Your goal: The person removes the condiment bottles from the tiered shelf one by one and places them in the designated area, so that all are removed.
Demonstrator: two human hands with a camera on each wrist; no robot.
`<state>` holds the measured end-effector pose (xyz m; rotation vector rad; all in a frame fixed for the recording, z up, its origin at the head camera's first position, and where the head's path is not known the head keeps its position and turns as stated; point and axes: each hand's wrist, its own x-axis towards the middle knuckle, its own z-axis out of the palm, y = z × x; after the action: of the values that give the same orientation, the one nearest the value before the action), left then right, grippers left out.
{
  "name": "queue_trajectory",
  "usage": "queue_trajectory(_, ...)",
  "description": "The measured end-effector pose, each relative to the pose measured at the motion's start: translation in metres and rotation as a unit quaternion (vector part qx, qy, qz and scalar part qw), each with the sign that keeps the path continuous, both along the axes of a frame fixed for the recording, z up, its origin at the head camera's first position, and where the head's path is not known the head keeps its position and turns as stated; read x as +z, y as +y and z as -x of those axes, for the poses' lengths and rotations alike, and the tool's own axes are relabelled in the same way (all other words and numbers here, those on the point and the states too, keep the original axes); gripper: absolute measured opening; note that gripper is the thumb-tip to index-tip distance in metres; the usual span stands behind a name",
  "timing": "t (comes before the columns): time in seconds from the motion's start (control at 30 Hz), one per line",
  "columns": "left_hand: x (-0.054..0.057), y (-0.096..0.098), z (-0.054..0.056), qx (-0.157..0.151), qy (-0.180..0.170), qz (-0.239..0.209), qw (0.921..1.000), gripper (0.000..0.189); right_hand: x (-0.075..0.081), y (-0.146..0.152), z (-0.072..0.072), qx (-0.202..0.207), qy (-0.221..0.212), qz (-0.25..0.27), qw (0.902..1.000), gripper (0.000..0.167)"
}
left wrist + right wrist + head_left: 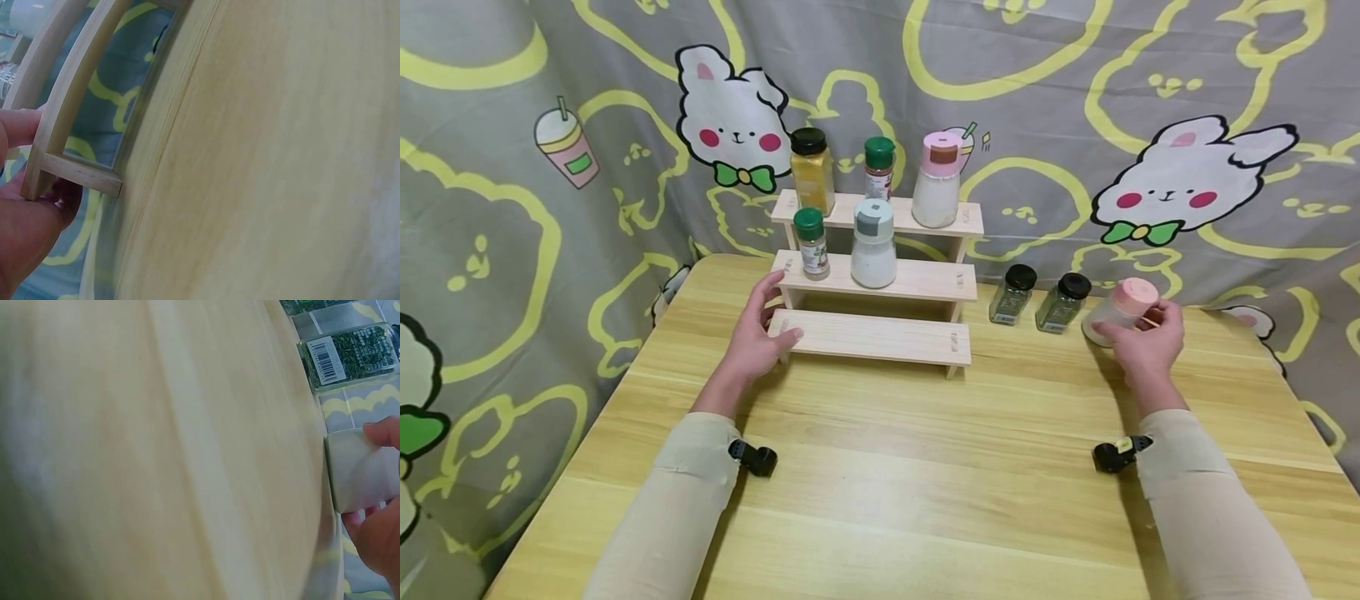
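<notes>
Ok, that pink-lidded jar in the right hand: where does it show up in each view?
Head: the pink-lidded jar is right of centre, about mid-height, gripped by the right hand.
Left wrist: not in this picture.
Right wrist: the jar is at the right edge, just below mid-height; its lid doesn't show.
Shared landmark: the wooden tabletop, seen in all three views.

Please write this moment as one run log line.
left hand: grips rack | right hand: holds pink-lidded jar | two black-lidded jars: on table

Rack (872, 337) = matt wd, tbl (880, 508) glossy wd-grain, pink lids (1137, 293) smooth plastic, curtain (1037, 108) cloth.
</notes>
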<state>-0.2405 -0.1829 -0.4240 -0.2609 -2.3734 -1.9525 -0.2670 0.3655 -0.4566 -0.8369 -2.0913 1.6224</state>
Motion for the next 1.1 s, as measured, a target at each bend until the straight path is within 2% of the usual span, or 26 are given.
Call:
queue_trajectory(0.2, 0.002, 0.001, 0.0, 0.0, -0.006, 0.003, 1.0, 0.087, 0.0, 0.003, 0.0, 0.003, 0.004, 0.0, 1.0, 0.075)
queue_trajectory(0.53, 0.003, 0.002, -0.001, 0.001, -0.011, 0.007, 0.9999, 0.086, 0.001, 0.001, -0.006, 0.029, -0.031, -0.027, 0.9988, 0.076)
queue_trajectory(0.7, 0.003, 0.002, -0.003, 0.002, -0.01, 0.008, 0.9999, 0.087, 0.005, 0.0, -0.01, 0.028, -0.031, -0.016, 0.999, 0.076)
queue_trajectory(0.97, 0.002, 0.003, -0.001, 0.002, -0.008, 0.007, 0.9999, 0.088, 0.009, -0.004, -0.021, 0.027, -0.046, -0.035, 0.998, 0.076)
queue_trajectory(1.1, -0.011, -0.002, 0.007, 0.009, -0.012, 0.006, 0.9999, 0.09, 0.012, -0.007, -0.025, 0.031, -0.063, -0.056, 0.9959, 0.082)
